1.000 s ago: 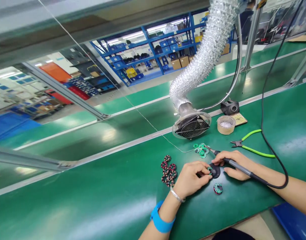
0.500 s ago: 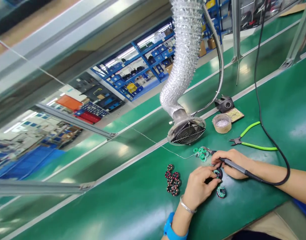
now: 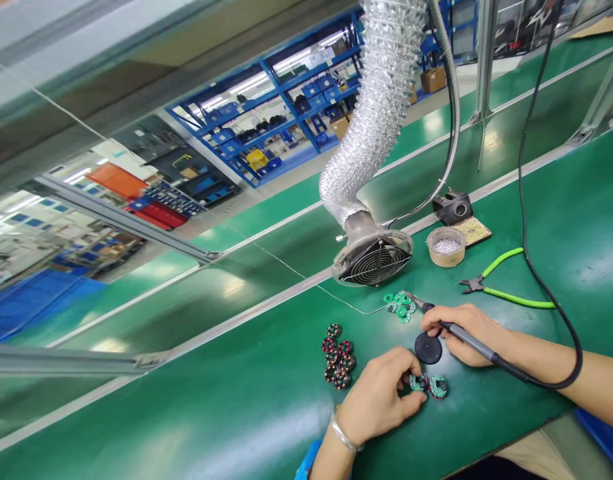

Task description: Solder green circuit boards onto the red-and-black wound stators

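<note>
On the green desk (image 3: 256, 420), at far left, a cluster of copper-wound rings (image 3: 331, 357) lies beside the left hand (image 3: 383, 393). This hand is nearly closed, thumb and fingers gripping a round component (image 3: 419, 383) at the fingertips. The component shows a green face and a dark middle. Behind it sits a black disc (image 3: 428, 349); just to its right lies a matching piece (image 3: 438, 387), red-edged. The right hand (image 3: 473, 337) is curled around a grey-handled soldering iron (image 3: 470, 339).
</note>
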`<state>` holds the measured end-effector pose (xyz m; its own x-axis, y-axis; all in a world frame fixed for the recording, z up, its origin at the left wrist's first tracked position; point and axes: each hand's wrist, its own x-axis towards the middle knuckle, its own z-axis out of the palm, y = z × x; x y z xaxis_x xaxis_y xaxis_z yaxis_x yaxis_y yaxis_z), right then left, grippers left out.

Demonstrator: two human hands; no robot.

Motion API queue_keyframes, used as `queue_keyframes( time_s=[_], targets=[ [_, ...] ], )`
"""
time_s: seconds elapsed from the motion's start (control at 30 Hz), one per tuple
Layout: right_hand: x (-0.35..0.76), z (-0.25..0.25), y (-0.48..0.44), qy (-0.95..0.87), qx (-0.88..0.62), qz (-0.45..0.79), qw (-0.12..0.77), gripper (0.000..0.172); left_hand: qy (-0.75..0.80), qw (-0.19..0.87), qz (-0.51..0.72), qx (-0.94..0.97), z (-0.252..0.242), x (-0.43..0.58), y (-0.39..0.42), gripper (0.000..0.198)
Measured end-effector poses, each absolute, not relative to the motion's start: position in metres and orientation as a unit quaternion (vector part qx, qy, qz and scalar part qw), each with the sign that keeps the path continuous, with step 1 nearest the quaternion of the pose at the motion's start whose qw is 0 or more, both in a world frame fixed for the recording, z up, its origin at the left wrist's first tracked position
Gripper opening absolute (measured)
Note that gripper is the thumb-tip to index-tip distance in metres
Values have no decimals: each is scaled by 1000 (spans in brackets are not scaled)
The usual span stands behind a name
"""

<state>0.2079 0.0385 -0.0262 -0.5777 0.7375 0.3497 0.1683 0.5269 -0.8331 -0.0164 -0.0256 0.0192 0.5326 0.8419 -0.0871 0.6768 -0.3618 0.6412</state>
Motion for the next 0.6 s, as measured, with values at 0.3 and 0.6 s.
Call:
queue_keyframes(
  time_s=[0.3,0.6],
  targets=[
    [214,-29,38,-810,-295,383,333,41,387,42,79,918,-16,13,-37,46],
    [224,-73,42,-804,-358,339,332,39,627,0,216,749,39,-127,15,28]
  ],
)
